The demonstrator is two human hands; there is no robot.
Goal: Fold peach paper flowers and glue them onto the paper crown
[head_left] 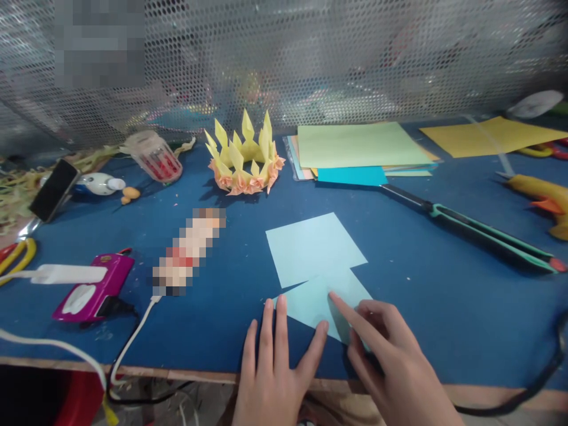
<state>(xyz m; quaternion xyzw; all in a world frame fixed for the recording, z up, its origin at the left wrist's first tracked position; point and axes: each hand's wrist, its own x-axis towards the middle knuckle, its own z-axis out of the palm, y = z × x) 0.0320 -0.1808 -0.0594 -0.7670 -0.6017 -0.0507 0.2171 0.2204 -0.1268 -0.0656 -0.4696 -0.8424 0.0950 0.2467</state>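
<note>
A sheet of light blue paper (306, 302) lies at the table's front, its far edge overlapping a second light blue sheet (313, 248). My left hand (275, 361) is open, fingers spread, with fingertips resting at the near left edge of the closer sheet. With its index finger stretched onto that sheet, my right hand (386, 349) has its other fingers curled around the paper's right side. The right hand covers that corner, so the exact grip there is partly hidden.
Behind stand a yellow paper crown (242, 160) and stacked coloured paper (355, 145). A black-and-green hot knife or cutter-like tool (488, 236) and a yellow glue gun (545, 195) lie right. Left are a purple power strip (119, 275), cables, a plastic jar (155, 157) and a phone (54, 189).
</note>
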